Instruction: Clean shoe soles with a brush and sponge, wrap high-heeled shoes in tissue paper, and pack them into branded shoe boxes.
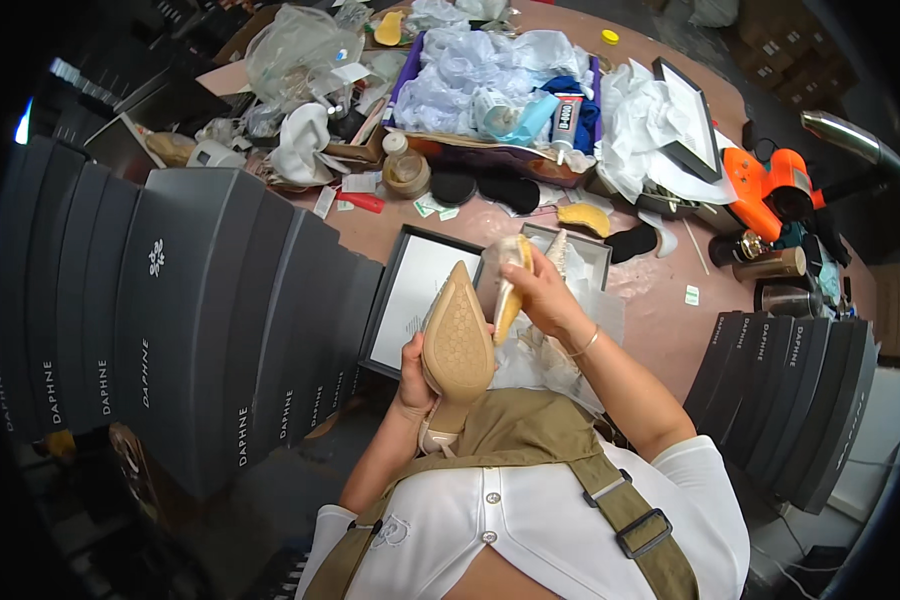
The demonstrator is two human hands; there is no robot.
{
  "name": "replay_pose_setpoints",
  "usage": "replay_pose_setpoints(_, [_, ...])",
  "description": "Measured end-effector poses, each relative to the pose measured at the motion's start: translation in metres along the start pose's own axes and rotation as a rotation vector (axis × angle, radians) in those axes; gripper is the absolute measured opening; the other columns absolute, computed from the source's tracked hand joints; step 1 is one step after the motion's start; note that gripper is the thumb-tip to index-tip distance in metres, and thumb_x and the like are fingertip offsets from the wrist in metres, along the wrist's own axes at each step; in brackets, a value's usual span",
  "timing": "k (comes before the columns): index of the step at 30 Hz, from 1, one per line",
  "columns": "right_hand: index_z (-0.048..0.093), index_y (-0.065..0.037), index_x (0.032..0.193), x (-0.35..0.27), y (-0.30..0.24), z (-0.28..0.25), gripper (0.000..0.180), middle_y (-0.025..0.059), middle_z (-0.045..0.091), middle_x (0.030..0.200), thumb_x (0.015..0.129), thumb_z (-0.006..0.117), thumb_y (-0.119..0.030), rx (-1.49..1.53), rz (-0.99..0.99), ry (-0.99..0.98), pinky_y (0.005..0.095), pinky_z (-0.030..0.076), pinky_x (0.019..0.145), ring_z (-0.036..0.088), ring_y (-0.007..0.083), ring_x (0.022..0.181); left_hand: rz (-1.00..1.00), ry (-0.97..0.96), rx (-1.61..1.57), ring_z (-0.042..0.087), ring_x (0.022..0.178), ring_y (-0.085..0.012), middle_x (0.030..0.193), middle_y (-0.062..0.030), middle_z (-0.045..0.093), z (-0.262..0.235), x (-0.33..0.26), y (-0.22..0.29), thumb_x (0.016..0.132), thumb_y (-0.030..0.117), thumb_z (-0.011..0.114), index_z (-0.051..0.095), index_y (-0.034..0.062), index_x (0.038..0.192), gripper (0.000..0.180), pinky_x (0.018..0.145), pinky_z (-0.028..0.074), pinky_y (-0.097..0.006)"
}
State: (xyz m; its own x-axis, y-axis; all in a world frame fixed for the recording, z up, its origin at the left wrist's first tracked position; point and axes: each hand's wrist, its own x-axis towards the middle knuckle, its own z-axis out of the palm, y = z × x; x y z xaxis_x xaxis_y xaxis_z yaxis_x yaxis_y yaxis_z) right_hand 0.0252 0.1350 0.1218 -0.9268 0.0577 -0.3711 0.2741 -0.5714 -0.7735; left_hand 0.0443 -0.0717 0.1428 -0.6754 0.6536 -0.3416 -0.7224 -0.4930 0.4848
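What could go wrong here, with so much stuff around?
Possibly these:
1. The beige shoe, sole facing up, appears held by the left hand alone, so it might slip.
2. The yellow pad in the right hand is close to the shoe; any residue on it could mark it.
3. The jar sits among clutter and might get knocked over.

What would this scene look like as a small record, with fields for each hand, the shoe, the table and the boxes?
Left hand: holding a beige shoe
Right hand: holding a yellow sponge beside the shoe
Shoe: sole facing the camera, pointed toe away from the person
Table: jar; orange tool
Boxes: dark stacks at left and right
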Motion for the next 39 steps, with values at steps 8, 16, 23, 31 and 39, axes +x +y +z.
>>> replay_pose_setpoints(8, [0.056,-0.008,0.112,0.049,-0.01,-0.002,0.022,0.0024,0.061,0.092,0.093,0.056,-0.02,-0.06,0.16,-0.043,0.0295,0.051,0.068,0.061,0.0137,0.077,0.004,0.009,-0.131,0.063,0.092,-0.0343,0.126,-0.0236,0.05,-0.025,0.005,-0.003,0.085,0.063,0.04,0.034,0.0017,0.138,0.081,0.076,0.055,-0.044])
replay_pose_setpoints(16, [0.056,-0.01,0.123,0.193,-0.049,0.076,0.049,0.0157,0.055,0.115,0.075,0.06,-0.003,-1.218,-0.944,-0.126,0.0374,0.046,0.086,0.057,0.0329,0.101,0.001,0.11,-0.278,0.059,0.102,-0.0291,0.124,-0.0217,0.052,-0.045,0.007,0.0,0.087,0.061,0.038,0.036,-0.0019,0.136,0.079,0.088,0.05,-0.044])
replay_pose_setpoints(23, [0.055,-0.019,0.124,0.255,-0.004,0.084,0.058,0.017,0.051,0.122,0.069,0.067,-0.004,-1.513,-1.071,-0.111,0.0417,0.047,0.084,0.056,0.0347,0.099,0.032,0.154,-0.317,0.06,0.098,-0.0296,0.123,-0.0201,0.053,-0.058,0.004,-0.002,0.088,0.06,0.034,0.038,-0.0027,0.134,0.078,0.087,0.05,-0.043])
replay_pose_setpoints(31, [0.054,-0.017,0.126,0.244,-0.005,0.074,0.062,0.0202,0.049,0.123,0.068,0.066,0.005,-1.278,-0.981,-0.098,0.0401,0.046,0.092,0.052,0.0395,0.109,0.042,0.191,-0.344,0.064,0.089,-0.0354,0.126,-0.0226,0.051,-0.059,-0.008,-0.002,0.088,0.061,0.033,0.039,-0.0001,0.135,0.077,0.075,0.055,-0.044])
replay_pose_setpoints(39, [0.048,-0.001,0.125,0.174,-0.026,-0.008,0.038,0.0078,0.059,0.106,0.089,0.06,-0.004,0.07,-0.697,0.43,0.0301,0.051,0.08,0.059,0.0155,0.092,-0.024,0.201,-0.465,0.059,0.103,-0.0389,0.125,-0.0226,0.052,-0.067,-0.004,-0.008,0.086,0.054,0.038,0.043,0.001,0.132,0.07,0.084,0.051,-0.048])
